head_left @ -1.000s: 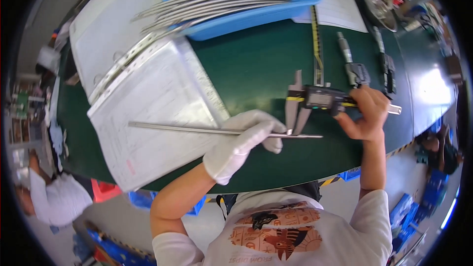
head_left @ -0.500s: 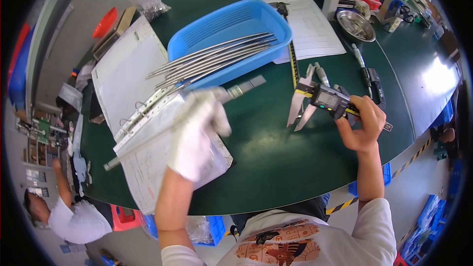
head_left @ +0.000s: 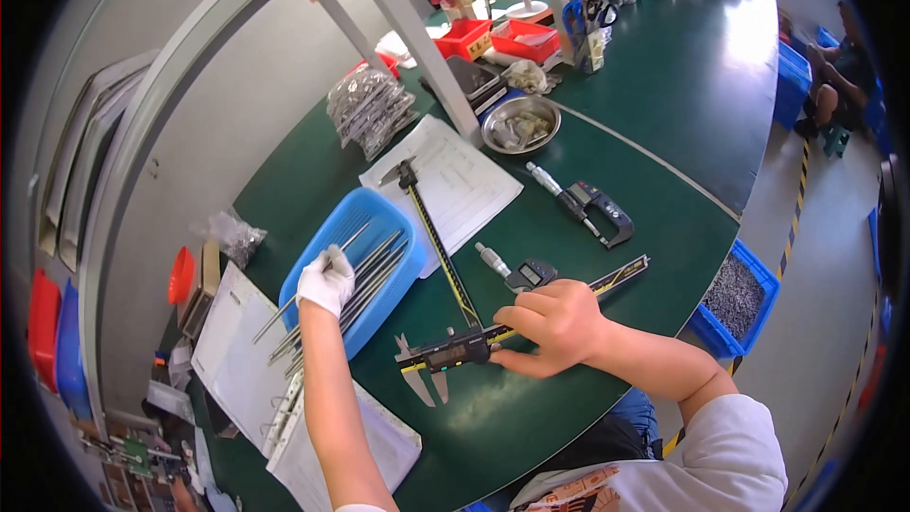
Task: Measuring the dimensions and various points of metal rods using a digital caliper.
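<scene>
My left hand (head_left: 327,281), in a white glove, is over the blue plastic basket (head_left: 414,239), its fingers closed on a thin metal rod (head_left: 276,319) that slants across the basket. Beside it, several similar metal rods (head_left: 372,283) lie in the basket with their near ends sticking out over the rim. Bare, my right hand (head_left: 555,327) grips a digital caliper (head_left: 455,353) by its beam above the green table, jaws pointing toward me and slightly apart. A second caliper (head_left: 438,245) lies on the table between the basket and a micrometer (head_left: 531,275).
Another micrometer (head_left: 592,213) rests farther right. Beyond are a metal bowl (head_left: 521,125) with small parts, paper sheets (head_left: 474,171), bagged parts (head_left: 368,109) and a shelf post (head_left: 412,38). An open binder (head_left: 237,351) lies left; a blue crate (head_left: 735,299) stands beyond the table edge.
My left hand has gone from above the binder to the basket. My right hand has brought the caliper nearer to me. The view has turned right.
</scene>
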`<action>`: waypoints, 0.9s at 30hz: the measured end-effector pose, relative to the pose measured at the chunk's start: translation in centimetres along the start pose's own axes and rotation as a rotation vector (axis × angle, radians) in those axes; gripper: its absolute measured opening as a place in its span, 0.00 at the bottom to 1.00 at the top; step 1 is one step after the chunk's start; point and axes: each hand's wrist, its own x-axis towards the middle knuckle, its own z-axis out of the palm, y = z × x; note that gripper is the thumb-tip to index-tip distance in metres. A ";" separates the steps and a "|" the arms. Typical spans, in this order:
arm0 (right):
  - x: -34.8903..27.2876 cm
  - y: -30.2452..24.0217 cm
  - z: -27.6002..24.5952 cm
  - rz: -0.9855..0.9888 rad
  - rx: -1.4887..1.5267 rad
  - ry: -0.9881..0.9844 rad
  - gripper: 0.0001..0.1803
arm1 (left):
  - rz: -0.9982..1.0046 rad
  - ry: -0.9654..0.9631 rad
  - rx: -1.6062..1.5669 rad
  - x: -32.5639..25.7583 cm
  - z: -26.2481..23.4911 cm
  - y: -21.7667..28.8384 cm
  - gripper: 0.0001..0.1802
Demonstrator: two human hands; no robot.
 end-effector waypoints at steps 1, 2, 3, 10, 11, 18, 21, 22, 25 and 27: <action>0.6 -0.5 -0.2 -0.010 0.019 0.027 0.15 | -0.049 -0.005 -0.026 0.2 -0.4 1.0 0.08; 0.6 -0.4 -0.2 -0.014 0.055 0.011 0.15 | -0.100 -0.027 -0.061 0.0 -0.3 0.8 0.09; 0.4 -0.2 -0.3 -0.007 0.037 0.021 0.16 | -0.027 0.023 -0.041 -0.4 0.6 -0.2 0.09; 1.0 -0.7 0.2 -0.022 0.029 0.013 0.17 | -0.054 0.135 0.223 -2.4 2.3 -0.8 0.13; 1.0 -0.6 0.4 -0.019 0.033 0.016 0.17 | -0.052 0.138 0.215 -2.9 2.6 -0.9 0.13; 0.8 -0.4 0.4 -0.018 0.069 0.037 0.17 | 0.241 0.321 1.627 -5.2 3.5 0.1 0.13; 0.6 -0.4 0.3 -0.018 0.066 0.023 0.17 | 0.469 0.181 2.423 -6.1 3.1 1.2 0.16; 0.6 -0.5 0.4 -0.022 0.071 0.023 0.17 | 0.337 0.110 2.400 -6.1 2.9 1.5 0.17; 0.7 -0.7 0.5 -0.027 0.065 -0.006 0.17 | 0.219 0.005 2.389 -6.0 2.1 2.4 0.19; 0.6 -0.8 0.6 -0.022 0.064 -0.020 0.17 | 0.232 -0.033 2.406 -5.9 1.6 2.5 0.19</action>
